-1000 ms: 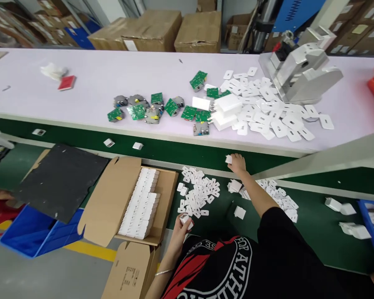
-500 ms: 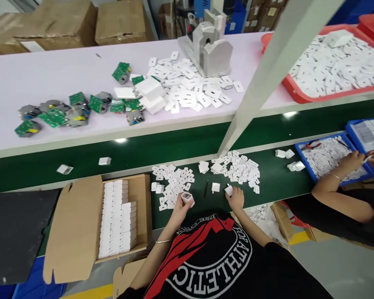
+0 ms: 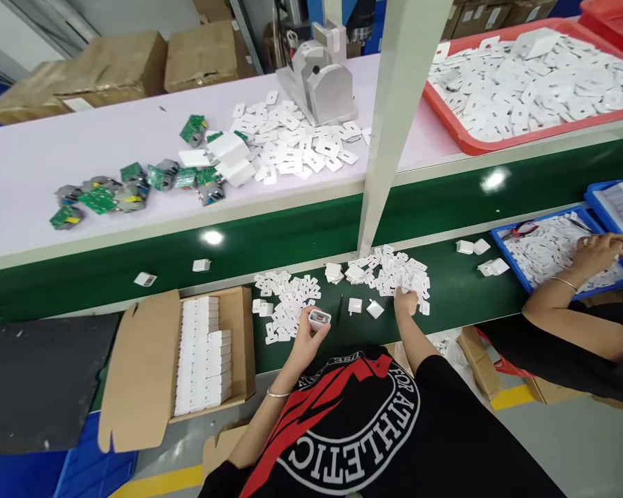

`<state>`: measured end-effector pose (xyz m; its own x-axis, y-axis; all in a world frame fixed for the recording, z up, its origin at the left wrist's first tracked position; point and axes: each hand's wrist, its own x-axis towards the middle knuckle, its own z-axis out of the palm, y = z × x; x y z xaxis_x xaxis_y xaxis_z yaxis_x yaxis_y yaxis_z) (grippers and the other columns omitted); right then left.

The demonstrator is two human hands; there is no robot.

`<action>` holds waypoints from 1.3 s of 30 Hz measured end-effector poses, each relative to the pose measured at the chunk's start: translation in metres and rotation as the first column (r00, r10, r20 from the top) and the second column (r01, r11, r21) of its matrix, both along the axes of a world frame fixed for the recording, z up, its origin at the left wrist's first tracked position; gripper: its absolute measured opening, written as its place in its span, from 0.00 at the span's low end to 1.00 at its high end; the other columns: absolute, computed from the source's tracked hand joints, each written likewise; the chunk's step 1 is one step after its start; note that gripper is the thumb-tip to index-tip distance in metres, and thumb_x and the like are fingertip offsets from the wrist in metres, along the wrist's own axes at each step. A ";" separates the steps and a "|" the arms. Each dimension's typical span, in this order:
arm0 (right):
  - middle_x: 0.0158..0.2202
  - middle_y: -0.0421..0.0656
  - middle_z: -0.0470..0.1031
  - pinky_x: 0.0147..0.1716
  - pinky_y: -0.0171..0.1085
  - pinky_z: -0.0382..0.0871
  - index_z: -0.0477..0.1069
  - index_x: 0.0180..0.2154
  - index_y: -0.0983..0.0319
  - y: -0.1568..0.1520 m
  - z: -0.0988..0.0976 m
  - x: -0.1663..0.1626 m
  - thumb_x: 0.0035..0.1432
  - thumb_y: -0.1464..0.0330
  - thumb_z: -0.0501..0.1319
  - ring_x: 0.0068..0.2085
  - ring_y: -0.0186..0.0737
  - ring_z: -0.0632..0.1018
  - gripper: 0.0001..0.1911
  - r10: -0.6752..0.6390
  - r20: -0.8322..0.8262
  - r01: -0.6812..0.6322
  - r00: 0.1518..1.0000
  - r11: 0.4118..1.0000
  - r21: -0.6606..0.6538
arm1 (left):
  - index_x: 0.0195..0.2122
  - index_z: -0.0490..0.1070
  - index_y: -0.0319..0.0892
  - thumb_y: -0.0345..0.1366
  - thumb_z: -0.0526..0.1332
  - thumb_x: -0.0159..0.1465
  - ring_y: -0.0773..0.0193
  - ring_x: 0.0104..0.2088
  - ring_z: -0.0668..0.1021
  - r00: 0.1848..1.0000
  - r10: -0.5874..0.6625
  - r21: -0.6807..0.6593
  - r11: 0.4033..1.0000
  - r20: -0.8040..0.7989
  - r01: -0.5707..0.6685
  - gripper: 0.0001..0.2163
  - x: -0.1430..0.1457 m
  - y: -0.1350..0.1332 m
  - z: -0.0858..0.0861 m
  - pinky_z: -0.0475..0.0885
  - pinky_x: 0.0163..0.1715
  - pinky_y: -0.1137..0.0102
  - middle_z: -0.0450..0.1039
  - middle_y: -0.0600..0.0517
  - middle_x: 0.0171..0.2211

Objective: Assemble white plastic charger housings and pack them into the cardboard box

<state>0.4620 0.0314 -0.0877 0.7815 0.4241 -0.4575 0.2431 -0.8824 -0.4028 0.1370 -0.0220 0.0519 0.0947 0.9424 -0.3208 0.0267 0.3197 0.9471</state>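
Observation:
My left hand (image 3: 307,333) is closed around a white charger housing (image 3: 320,319), whose open end faces up and shows parts inside. My right hand (image 3: 405,302) is at the near edge of the right pile of white cover plates (image 3: 401,271). Its fingers are curled down among the plates, and what they pinch is hidden. Between my hands lie a white charger (image 3: 374,308), a second white charger (image 3: 355,306) and a thin dark tool (image 3: 340,304). Another pile of cover plates (image 3: 291,297) lies beyond my left hand.
A cardboard box (image 3: 243,339) with rows of white chargers stands at left. Above, the shelf (image 3: 21,166) bears circuit boards (image 3: 98,199), loose plates, a metal fixture (image 3: 332,93) and a red tray (image 3: 467,145). A post (image 3: 389,131) rises ahead. A co-worker's hands (image 3: 597,252) are over a blue tray (image 3: 524,280).
My right hand has let go of a white charger, now lying on the bench, and moved right to the plate pile. My left hand still holds the housing. The view has shifted slightly.

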 end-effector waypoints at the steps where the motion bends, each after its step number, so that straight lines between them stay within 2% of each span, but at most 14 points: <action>1: 0.58 0.48 0.75 0.51 0.50 0.78 0.71 0.59 0.60 0.000 0.001 -0.002 0.72 0.58 0.63 0.52 0.46 0.80 0.20 -0.010 -0.009 0.010 1.000 1.000 0.000 | 0.50 0.68 0.45 0.53 0.69 0.61 0.62 0.37 0.72 1.000 -0.006 0.012 1.000 0.023 0.006 0.23 0.003 0.001 0.005 0.70 0.38 0.69 0.69 0.52 0.40; 4: 0.57 0.50 0.76 0.51 0.51 0.77 0.71 0.59 0.61 -0.010 0.009 -0.008 0.72 0.56 0.62 0.52 0.48 0.80 0.21 0.014 -0.027 -0.013 1.000 1.000 0.023 | 0.52 0.71 0.45 0.58 0.61 0.66 0.59 0.39 0.72 0.996 -0.015 0.061 0.998 0.083 0.010 0.23 0.008 0.005 0.018 0.71 0.40 0.67 0.69 0.49 0.43; 8: 0.51 0.59 0.77 0.44 0.53 0.76 0.72 0.60 0.66 -0.031 0.028 -0.013 0.73 0.50 0.50 0.49 0.58 0.80 0.30 0.107 -0.003 -0.106 0.994 0.989 0.099 | 0.47 0.73 0.45 0.61 0.53 0.70 0.55 0.44 0.73 0.998 -0.037 0.207 0.978 0.060 0.024 0.24 0.008 0.010 0.029 0.71 0.46 0.63 0.69 0.46 0.45; 13: 0.50 0.56 0.76 0.46 0.50 0.75 0.74 0.59 0.65 -0.051 0.079 -0.037 0.70 0.52 0.52 0.44 0.52 0.79 0.29 0.299 0.045 -0.299 0.953 0.915 0.270 | 0.43 0.70 0.45 0.57 0.41 0.76 0.53 0.48 0.71 0.996 -0.067 0.325 0.942 -0.063 0.084 0.25 0.009 0.014 0.037 0.68 0.52 0.59 0.68 0.45 0.45; 15: 0.48 0.50 0.77 0.45 0.46 0.77 0.77 0.57 0.59 -0.058 0.112 -0.057 0.68 0.53 0.58 0.40 0.46 0.79 0.24 0.470 0.038 -0.444 0.882 0.802 0.399 | 0.43 0.70 0.46 0.55 0.38 0.76 0.54 0.47 0.71 0.984 -0.103 0.363 0.920 -0.148 0.151 0.26 0.011 0.015 0.040 0.67 0.53 0.59 0.68 0.45 0.44; 17: 0.50 0.49 0.77 0.43 0.46 0.78 0.77 0.59 0.55 -0.065 0.147 -0.079 0.70 0.56 0.59 0.39 0.46 0.79 0.21 0.739 0.121 -0.633 0.663 0.467 0.618 | 0.44 0.70 0.46 0.54 0.37 0.77 0.54 0.48 0.71 0.966 -0.141 0.394 0.893 -0.219 0.219 0.25 0.015 0.016 0.042 0.67 0.53 0.59 0.69 0.45 0.44; 18: 0.52 0.49 0.77 0.45 0.47 0.78 0.76 0.60 0.52 -0.067 0.164 -0.090 0.71 0.57 0.59 0.42 0.47 0.80 0.20 0.792 0.180 -0.670 0.583 0.344 0.658 | 0.45 0.69 0.45 0.53 0.37 0.77 0.54 0.48 0.71 0.958 -0.158 0.405 0.880 -0.241 0.247 0.25 0.016 0.016 0.043 0.67 0.53 0.59 0.69 0.45 0.45; 19: 0.53 0.48 0.78 0.47 0.48 0.78 0.76 0.60 0.51 -0.068 0.179 -0.099 0.72 0.58 0.59 0.46 0.49 0.81 0.19 0.819 0.242 -0.708 0.520 0.256 0.658 | 0.45 0.69 0.45 0.52 0.37 0.78 0.54 0.49 0.71 0.952 -0.171 0.416 0.869 -0.255 0.267 0.25 0.018 0.016 0.044 0.67 0.54 0.58 0.69 0.45 0.45; 21: 0.54 0.48 0.79 0.50 0.51 0.78 0.77 0.60 0.50 -0.070 0.201 -0.111 0.73 0.59 0.59 0.50 0.52 0.81 0.18 0.832 0.326 -0.769 0.449 0.174 0.616 | 0.47 0.69 0.45 0.50 0.36 0.78 0.54 0.50 0.71 0.945 -0.182 0.440 0.850 -0.273 0.291 0.24 0.021 0.015 0.046 0.67 0.55 0.58 0.69 0.44 0.46; 28: 0.55 0.47 0.79 0.55 0.55 0.75 0.77 0.59 0.48 -0.071 0.225 -0.118 0.72 0.58 0.61 0.53 0.55 0.80 0.18 0.837 0.292 -0.751 0.462 0.195 0.630 | 0.48 0.69 0.45 0.49 0.47 0.78 0.55 0.51 0.73 0.943 -0.129 0.502 0.820 -0.305 0.275 0.17 0.022 0.010 0.055 0.68 0.55 0.59 0.70 0.45 0.46; 30: 0.56 0.47 0.76 0.53 0.54 0.76 0.74 0.62 0.48 -0.071 0.225 -0.121 0.69 0.55 0.63 0.52 0.52 0.79 0.22 0.859 0.137 -0.648 0.494 0.259 0.716 | 0.47 0.69 0.45 0.49 0.46 0.78 0.55 0.50 0.73 0.962 -0.077 0.523 0.826 -0.264 0.210 0.17 0.023 0.008 0.058 0.69 0.55 0.59 0.70 0.46 0.46; 32: 0.54 0.47 0.76 0.48 0.50 0.79 0.72 0.62 0.50 -0.070 0.223 -0.126 0.69 0.50 0.62 0.48 0.48 0.80 0.25 0.853 -0.100 -0.478 0.512 0.380 0.792 | 0.47 0.69 0.45 0.50 0.45 0.78 0.55 0.51 0.73 0.973 -0.033 0.553 0.818 -0.228 0.157 0.18 0.024 0.005 0.060 0.70 0.54 0.58 0.70 0.45 0.47; 35: 0.48 0.45 0.77 0.40 0.43 0.80 0.73 0.58 0.53 -0.066 0.217 -0.139 0.70 0.45 0.55 0.42 0.44 0.79 0.26 0.809 -0.393 -0.245 0.438 0.527 0.814 | 0.48 0.68 0.46 0.50 0.45 0.77 0.54 0.51 0.73 0.982 0.004 0.604 0.789 -0.187 0.112 0.18 0.027 0.001 0.063 0.70 0.55 0.58 0.69 0.45 0.47; 39: 0.45 0.43 0.77 0.43 0.42 0.78 0.73 0.52 0.53 -0.065 0.219 -0.153 0.68 0.44 0.58 0.44 0.43 0.78 0.24 0.789 -0.424 -0.130 0.444 0.525 0.841 | 0.49 0.69 0.47 0.51 0.44 0.77 0.53 0.55 0.71 0.975 0.057 0.627 0.774 -0.216 0.093 0.19 0.028 -0.004 0.068 0.70 0.57 0.55 0.66 0.44 0.52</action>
<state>0.3090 -0.0332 0.1311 -0.1136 0.9851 -0.1288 -0.1344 -0.1436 -0.9805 0.1651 -0.0259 0.1204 0.1152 0.9370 0.3299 0.2483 -0.3487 0.9037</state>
